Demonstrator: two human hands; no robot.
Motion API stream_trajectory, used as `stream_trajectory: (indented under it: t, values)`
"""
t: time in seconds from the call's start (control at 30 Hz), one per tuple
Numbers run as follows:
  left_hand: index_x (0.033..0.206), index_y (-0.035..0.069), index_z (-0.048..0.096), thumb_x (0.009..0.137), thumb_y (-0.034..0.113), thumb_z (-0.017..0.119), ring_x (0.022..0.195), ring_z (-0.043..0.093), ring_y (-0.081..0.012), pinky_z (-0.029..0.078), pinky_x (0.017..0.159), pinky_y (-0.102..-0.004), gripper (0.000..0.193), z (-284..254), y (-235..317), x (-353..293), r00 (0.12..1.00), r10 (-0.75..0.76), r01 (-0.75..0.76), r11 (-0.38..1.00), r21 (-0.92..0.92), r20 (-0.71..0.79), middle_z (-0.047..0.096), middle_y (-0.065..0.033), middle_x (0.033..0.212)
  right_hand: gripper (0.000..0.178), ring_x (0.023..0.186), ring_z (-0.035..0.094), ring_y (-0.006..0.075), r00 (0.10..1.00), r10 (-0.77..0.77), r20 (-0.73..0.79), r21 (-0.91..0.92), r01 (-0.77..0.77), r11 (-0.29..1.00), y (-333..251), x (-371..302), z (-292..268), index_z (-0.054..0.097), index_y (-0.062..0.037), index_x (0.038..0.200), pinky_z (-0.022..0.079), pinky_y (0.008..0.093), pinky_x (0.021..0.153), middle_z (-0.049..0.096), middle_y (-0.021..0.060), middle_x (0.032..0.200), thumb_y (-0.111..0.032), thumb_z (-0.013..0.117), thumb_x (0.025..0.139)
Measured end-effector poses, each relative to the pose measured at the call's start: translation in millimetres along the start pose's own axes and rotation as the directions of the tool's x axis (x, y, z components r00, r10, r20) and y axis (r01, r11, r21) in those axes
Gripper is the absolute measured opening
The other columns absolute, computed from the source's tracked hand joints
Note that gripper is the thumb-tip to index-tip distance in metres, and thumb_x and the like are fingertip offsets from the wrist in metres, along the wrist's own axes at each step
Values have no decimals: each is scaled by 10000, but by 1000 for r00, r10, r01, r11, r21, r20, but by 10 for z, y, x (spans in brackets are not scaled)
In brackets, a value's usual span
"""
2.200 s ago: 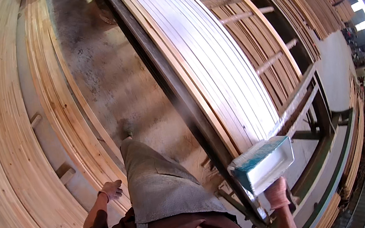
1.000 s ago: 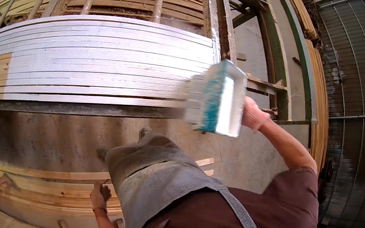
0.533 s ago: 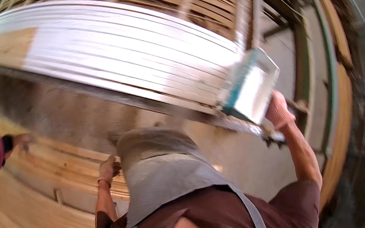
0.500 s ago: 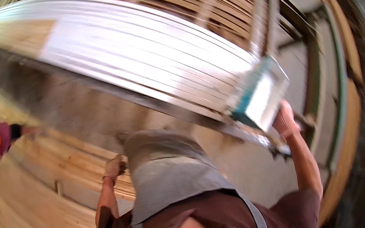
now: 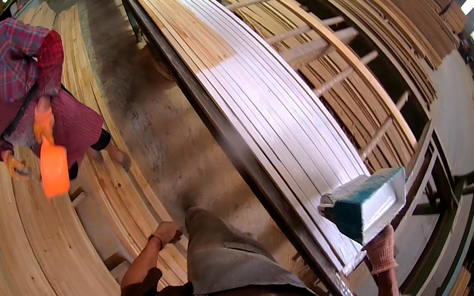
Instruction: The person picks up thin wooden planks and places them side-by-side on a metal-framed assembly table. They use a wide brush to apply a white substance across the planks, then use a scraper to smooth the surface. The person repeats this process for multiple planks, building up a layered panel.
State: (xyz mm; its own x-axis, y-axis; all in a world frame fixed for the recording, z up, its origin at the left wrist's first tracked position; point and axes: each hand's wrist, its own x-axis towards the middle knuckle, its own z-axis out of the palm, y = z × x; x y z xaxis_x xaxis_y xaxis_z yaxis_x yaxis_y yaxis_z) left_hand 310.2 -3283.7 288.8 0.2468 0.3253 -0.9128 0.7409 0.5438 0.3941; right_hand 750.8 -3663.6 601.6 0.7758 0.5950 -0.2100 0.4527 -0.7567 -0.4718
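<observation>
My right hand [image 5: 381, 249], in a pinkish knit glove, grips a teal, box-shaped paint applicator [image 5: 341, 218] from its near side. White coating shows inside its open face. The applicator rests at the near end of a row of narrow boards [image 5: 283, 121], which lie side by side and are coated wet white. Farther along, part of the row is bare, yellowish wood [image 5: 176, 16]. My left hand [image 5: 168, 231] hangs by my grey apron [image 5: 225, 258], above the planks on the left. Its fingers look curled, with nothing visible in them.
At the left, a person [image 5: 18, 91] in orange gloves holds an orange round pan [image 5: 55, 170]. Long planks [image 5: 45, 245] lie below. A dark rail [image 5: 231, 149] edges the coated boards. Beyond stand a slatted rack [image 5: 325, 37] and timber stacks [image 5: 391, 13].
My view has swung left, bringing the other person fully into sight. My right hand still holds the applicator at the boards' near end; my left hand stays low at my side.
</observation>
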Motion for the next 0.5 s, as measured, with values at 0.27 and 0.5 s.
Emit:
stream_trajectory:
  t: [0.27,0.5]
  values:
    - [981,-23,652,925,405,639,707,664,-287,511,604,-395,432,-1292,-251,1011,989,-151,132,861,-492,0,710,-152,918,175,725,695,294,832,-497,247,-760,484,433,-925,2109,1155,744,-60,842,534,427,620,696,129,750,-164,603,849]
    - [1065,79,652,991,432,560,747,617,-198,488,670,-362,372,-1901,1033,2117,992,121,-93,849,-520,20,644,-72,876,218,819,712,365,646,-747,155,-516,698,497,-3228,4499,1729,740,-55,975,556,466,710,715,206,865,-194,577,937]
